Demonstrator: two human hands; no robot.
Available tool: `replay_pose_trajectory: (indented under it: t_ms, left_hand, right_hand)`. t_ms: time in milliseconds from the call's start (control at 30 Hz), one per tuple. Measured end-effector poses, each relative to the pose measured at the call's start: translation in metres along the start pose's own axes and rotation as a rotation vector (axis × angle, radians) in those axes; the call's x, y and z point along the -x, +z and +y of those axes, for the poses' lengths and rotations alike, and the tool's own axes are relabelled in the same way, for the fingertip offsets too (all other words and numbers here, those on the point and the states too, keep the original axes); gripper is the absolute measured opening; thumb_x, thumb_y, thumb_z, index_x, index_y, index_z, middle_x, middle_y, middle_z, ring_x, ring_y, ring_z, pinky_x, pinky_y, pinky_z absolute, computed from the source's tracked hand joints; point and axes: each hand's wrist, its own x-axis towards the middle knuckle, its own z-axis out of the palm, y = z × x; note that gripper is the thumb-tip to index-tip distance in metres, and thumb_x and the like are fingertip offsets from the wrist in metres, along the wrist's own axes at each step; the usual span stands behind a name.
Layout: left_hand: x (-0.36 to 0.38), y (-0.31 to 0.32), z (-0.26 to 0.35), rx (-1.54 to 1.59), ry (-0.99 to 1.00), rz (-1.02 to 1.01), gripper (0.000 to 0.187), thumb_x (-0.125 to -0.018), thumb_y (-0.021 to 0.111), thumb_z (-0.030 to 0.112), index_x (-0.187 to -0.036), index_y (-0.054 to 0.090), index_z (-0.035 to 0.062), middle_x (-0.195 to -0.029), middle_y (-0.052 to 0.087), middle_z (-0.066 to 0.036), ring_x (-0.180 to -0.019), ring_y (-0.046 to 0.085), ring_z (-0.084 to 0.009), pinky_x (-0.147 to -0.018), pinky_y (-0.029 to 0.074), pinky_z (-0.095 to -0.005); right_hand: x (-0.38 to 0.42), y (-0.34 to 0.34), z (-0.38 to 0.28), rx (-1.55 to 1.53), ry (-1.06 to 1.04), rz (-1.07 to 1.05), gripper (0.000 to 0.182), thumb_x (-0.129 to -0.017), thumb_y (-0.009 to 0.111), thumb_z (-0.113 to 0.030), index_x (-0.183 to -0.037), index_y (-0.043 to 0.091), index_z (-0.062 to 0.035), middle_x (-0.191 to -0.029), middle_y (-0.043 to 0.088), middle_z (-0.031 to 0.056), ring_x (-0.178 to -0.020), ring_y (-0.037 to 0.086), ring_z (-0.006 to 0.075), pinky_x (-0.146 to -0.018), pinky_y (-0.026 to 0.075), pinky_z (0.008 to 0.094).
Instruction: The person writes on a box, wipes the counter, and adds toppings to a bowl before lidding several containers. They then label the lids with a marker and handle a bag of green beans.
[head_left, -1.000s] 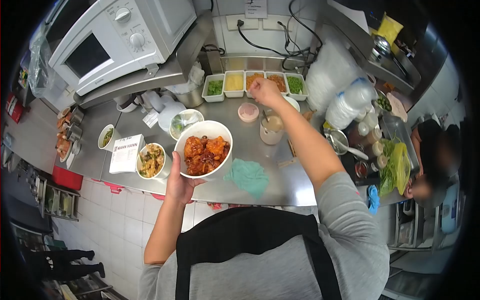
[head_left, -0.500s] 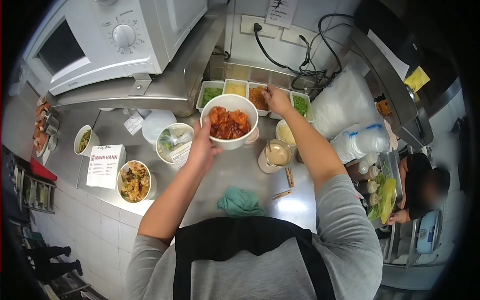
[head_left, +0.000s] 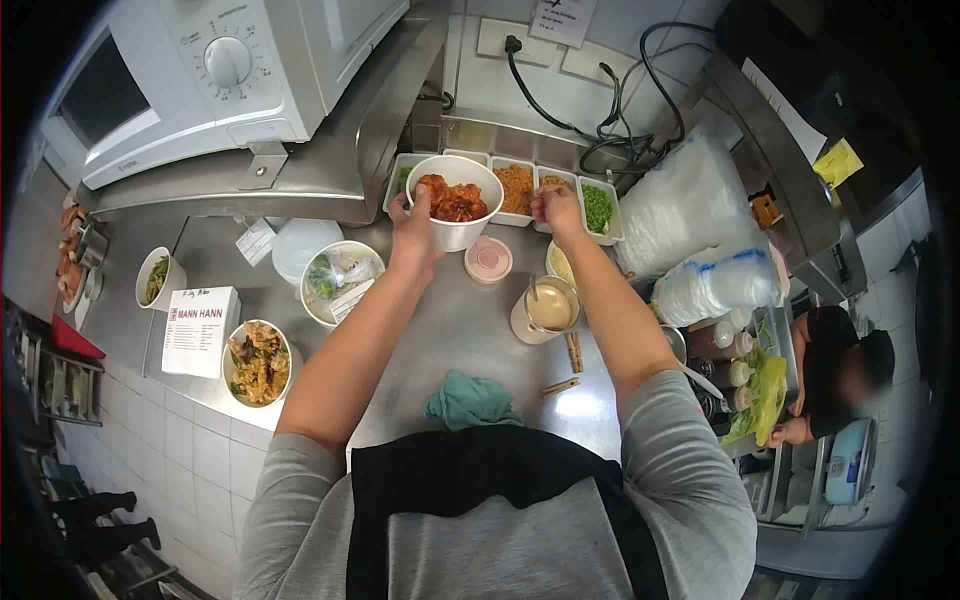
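My left hand [head_left: 415, 232] grips the near left side of a white bowl [head_left: 462, 236], thumb over its rim. Red sauced food [head_left: 458, 200] fills the bowl, which is held up in front of the topping trays. My right hand [head_left: 560, 210] is closed in a pinch at the tray with orange-brown bits [head_left: 552, 182]; what its fingers hold is too small to make out. Left of that hand is a tray of orange shreds [head_left: 514, 188], and right of it a tray of chopped green topping [head_left: 597, 208].
A cup of sauce [head_left: 546, 308], a pink round lid [head_left: 488, 260] and a green cloth [head_left: 472, 400] lie near. Leftward are a salad bowl [head_left: 340, 282], a fried food bowl [head_left: 262, 364] and a white box [head_left: 200, 330]. A co-worker's hand [head_left: 792, 432] is at far right.
The bowl in my left hand has moved left and away from me, uncovering the pink lid. My right hand has shifted right, from the orange shreds to the neighbouring tray.
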Motion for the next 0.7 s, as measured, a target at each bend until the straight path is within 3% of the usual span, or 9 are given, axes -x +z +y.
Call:
replay_pose_trajectory:
  t_ms: [33,333,533,700]
  left_hand:
    - [-0.003,0.001,0.000,-0.018,-0.014,0.014,0.066,-0.089,0.046,0.056,-0.137,0.020,0.0197,-0.139,0.033,-0.010,-0.118,0.045,-0.0283,-0.086,0.043,-0.0515]
    - [-0.033,0.004,-0.008,-0.088,0.023,0.064,0.074,-0.087,0.050,0.056,-0.140,0.015,0.0204,-0.137,0.035,-0.011,-0.116,0.046,-0.0271,-0.083,0.045,-0.0494]
    - [-0.042,0.008,-0.013,-0.101,0.033,0.030,0.071,-0.088,0.049,0.055,-0.141,0.017,0.0198,-0.135,0.038,-0.011,-0.116,0.048,-0.0250,-0.081,0.048,-0.0455]
    - [-0.019,0.019,-0.004,0.024,0.027,-0.093,0.067,-0.090,0.045,0.055,-0.141,0.017,0.0201,-0.137,0.037,-0.009,-0.117,0.047,-0.0245,-0.086,0.046,-0.0478]
  right_hand:
    - [-0.001,-0.001,0.002,-0.127,0.065,0.018,0.017,-0.091,0.044,-0.014,-0.088,0.057,-0.0028,-0.068,0.059,0.0078,-0.053,0.054,0.0137,-0.047,0.046,0.0277]
    - [0.013,-0.023,-0.018,-0.323,0.134,0.012,0.017,-0.093,0.042,-0.014,-0.097,0.054,-0.0019,-0.073,0.058,0.0077,-0.063,0.054,0.0169,-0.058,0.046,0.0295]
    - [0.043,-0.008,-0.085,-0.465,-0.103,-0.081,0.020,-0.095,0.040,-0.015,-0.100,0.053,0.0003,-0.073,0.058,0.0086,-0.061,0.054,0.0159,-0.055,0.046,0.0278]
    - [0.057,0.015,-0.101,-0.398,-0.155,-0.187,0.020,-0.096,0.041,-0.015,-0.102,0.053,0.0002,-0.076,0.059,0.0084,-0.065,0.055,0.0153,-0.060,0.046,0.0276]
